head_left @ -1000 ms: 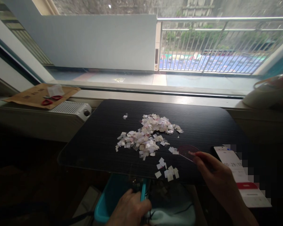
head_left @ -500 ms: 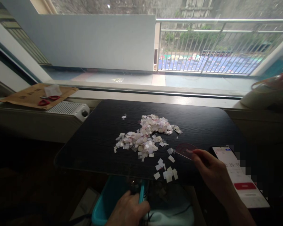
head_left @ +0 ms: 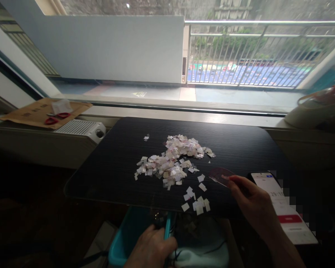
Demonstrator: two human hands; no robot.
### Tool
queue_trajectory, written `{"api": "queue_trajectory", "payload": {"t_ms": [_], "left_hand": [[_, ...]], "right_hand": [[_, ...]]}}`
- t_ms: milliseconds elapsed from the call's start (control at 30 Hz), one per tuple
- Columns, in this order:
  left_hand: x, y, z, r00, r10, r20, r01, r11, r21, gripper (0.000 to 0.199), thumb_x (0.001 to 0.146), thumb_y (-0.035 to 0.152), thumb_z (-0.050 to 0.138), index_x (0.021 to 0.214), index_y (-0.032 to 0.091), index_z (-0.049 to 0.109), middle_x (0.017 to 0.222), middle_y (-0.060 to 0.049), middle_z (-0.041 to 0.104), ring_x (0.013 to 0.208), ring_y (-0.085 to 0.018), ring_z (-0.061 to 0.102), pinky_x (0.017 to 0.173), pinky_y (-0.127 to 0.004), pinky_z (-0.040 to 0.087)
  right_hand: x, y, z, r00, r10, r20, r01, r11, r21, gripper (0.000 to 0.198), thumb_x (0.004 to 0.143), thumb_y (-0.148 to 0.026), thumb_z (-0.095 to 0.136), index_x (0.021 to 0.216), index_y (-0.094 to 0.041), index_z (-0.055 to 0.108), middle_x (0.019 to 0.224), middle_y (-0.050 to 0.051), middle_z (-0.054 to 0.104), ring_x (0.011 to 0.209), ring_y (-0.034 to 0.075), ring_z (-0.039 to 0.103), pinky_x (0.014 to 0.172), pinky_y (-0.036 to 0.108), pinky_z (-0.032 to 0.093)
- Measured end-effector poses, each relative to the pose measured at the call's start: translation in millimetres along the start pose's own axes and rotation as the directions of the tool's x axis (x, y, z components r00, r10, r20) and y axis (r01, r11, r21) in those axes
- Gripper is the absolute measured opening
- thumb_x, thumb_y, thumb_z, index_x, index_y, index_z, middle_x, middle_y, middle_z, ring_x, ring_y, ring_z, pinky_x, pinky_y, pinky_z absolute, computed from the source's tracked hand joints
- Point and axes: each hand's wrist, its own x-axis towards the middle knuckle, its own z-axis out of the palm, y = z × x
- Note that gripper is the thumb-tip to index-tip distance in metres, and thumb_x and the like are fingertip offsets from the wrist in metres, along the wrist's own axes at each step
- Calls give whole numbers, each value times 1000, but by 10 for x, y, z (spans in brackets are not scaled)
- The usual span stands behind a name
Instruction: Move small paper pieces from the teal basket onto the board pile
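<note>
My right hand [head_left: 252, 195] pinches a thin, translucent reddish plastic piece [head_left: 219, 175] with a rounded edge, held close over the tabletop. To its left lies a loose pile of small cut paper squares [head_left: 170, 158], mostly white and pale pink. Several more squares [head_left: 199, 204] are scattered near the table's front edge. Below that edge, my left hand [head_left: 153, 245] is closed round the rim of a teal plastic bin [head_left: 115, 242]. What lies deep inside the bin is dark and hard to make out.
The black table [head_left: 106, 167] stands against the window sill. A lit phone [head_left: 284, 208] lies by my right forearm. Red-handled scissors [head_left: 57, 117] rest on a brown envelope [head_left: 22, 113] at the left, beside a white ribbed box [head_left: 85, 128]. A pale cloth [head_left: 203, 257] hangs beside the bin.
The reddish plastic piece has shifted very slightly in my right hand. My left hand stays on the bin rim, and the paper pile looks the same.
</note>
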Motion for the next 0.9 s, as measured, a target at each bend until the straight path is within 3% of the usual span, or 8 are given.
{"api": "queue_trajectory", "payload": {"t_ms": [167,400,700,900], "left_hand": [[-13,8,5,1000,1,-6,-1,1000,17,16,74,27,74,81,22,60,90,-1,62,86,-23,57,86,-33,38],[-63,68,-34,999,3,-52,-3,1000,-9,23,71,18,73,90,23,61,94,-2,62,92,-22,56,91,-33,36],[-21,81,-56,996,-31,82,41,990,-135,14,74,16,69,84,22,61,99,-2,62,99,-23,55,98,-38,31],[-63,126,-33,997,-64,31,66,995,-70,17,71,16,71,85,22,62,99,-3,62,100,-24,54,97,-36,32]], "right_hand": [[-76,-89,7,990,-94,101,89,995,45,23,87,-36,52,92,-21,69,90,4,74,82,21,70,70,27,54],[-270,-117,-79,966,-120,231,104,991,79,19,88,-35,53,90,-24,68,87,0,74,78,17,70,67,22,54],[-415,-134,-75,927,-175,332,142,982,123,19,88,-33,52,86,-23,67,79,-1,72,69,15,68,61,19,53],[-386,-77,-108,977,-109,181,88,989,119,19,85,-37,56,88,-24,70,85,0,75,76,18,71,63,21,56]]}}
